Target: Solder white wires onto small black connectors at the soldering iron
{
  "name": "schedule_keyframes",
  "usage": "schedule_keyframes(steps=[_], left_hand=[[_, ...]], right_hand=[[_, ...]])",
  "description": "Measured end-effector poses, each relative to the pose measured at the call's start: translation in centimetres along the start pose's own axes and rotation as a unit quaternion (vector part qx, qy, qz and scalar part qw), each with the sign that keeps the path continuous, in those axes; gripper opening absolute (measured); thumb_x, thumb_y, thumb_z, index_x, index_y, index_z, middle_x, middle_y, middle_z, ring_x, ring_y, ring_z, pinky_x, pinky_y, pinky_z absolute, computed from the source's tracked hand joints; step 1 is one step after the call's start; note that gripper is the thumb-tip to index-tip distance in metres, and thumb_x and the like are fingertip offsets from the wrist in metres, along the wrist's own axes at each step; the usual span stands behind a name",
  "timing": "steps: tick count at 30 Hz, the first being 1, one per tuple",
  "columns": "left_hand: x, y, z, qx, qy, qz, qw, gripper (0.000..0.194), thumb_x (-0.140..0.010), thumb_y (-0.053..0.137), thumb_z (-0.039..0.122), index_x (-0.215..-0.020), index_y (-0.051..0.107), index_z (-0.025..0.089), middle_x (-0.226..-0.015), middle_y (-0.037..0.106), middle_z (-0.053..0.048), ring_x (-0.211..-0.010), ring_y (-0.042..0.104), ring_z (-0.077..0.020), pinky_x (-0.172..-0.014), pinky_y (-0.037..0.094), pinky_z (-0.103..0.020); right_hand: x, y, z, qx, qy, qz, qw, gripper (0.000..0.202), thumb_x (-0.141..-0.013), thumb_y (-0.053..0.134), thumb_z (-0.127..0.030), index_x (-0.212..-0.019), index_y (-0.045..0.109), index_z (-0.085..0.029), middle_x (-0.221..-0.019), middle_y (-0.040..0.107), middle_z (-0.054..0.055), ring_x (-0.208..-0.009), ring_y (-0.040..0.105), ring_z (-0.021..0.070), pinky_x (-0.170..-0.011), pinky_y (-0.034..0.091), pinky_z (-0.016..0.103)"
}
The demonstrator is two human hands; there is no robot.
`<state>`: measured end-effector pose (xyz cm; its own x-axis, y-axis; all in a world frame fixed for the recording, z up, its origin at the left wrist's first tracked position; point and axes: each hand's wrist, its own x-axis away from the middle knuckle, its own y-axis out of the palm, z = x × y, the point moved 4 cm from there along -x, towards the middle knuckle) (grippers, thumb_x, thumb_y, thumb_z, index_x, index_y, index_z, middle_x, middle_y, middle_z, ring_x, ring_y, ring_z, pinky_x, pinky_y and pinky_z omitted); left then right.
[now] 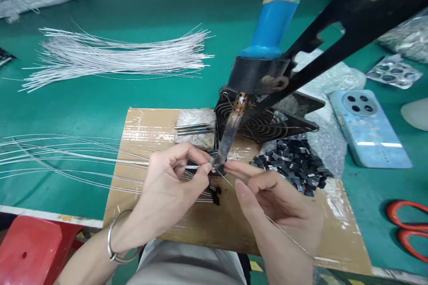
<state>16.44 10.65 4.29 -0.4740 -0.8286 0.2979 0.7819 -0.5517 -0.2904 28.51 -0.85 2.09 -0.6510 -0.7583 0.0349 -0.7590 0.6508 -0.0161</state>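
Note:
My left hand [170,191] pinches the end of a thin white wire [133,161] between thumb and forefinger, right by the hot end of a soldering iron [230,131]. The iron has a blue grip and points down, clamped in a black metal arm [314,62]. In my right hand [277,200] a fine strand of solder wire [288,234] runs across the fingers, its end close to the iron's tip. The exact joint is partly hidden by my fingertips. Below my left fingers lie wires with small black end pieces [216,197].
A brown cardboard sheet [197,227] lies under the work. A black fan [267,124] stands behind, beside a heap of small black parts [297,164]. White wires [120,58] lie farther back. On the right are a phone [374,131] and orange-handled scissors [406,225]; a red stool [30,249] stands lower left.

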Motion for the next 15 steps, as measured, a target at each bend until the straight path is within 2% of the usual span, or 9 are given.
schedule_keyframes(steps=[9, 15], left_hand=[[-0.06, -0.03, 0.04, 0.002, 0.001, 0.001, 1.0, 0.006, -0.078, 0.066, 0.016, -0.072, 0.067, 0.017, -0.086, 0.076, -0.004, -0.076, 0.069, -0.0179, -0.06, 0.046, -0.026], [-0.19, -0.03, 0.03, 0.002, 0.015, 0.004, 1.0, 0.006, -0.079, 0.065, 0.016, -0.073, 0.067, 0.017, -0.083, 0.075, -0.004, -0.077, 0.07, -0.0193, -0.061, 0.048, -0.027]], right_hand=[[-0.08, 0.09, -0.05, -0.025, -0.006, -0.007, 1.0, 0.021, -0.089, 0.069, -0.012, -0.073, 0.062, -0.023, -0.109, 0.079, -0.002, -0.102, 0.075, 0.0106, -0.096, 0.056, 0.016], [0.17, 0.22, -0.23, -0.026, 0.04, 0.031, 0.998, 0.02, -0.088, 0.071, -0.018, -0.071, 0.062, -0.023, -0.108, 0.079, 0.003, -0.101, 0.075, 0.0166, -0.096, 0.058, 0.026]])
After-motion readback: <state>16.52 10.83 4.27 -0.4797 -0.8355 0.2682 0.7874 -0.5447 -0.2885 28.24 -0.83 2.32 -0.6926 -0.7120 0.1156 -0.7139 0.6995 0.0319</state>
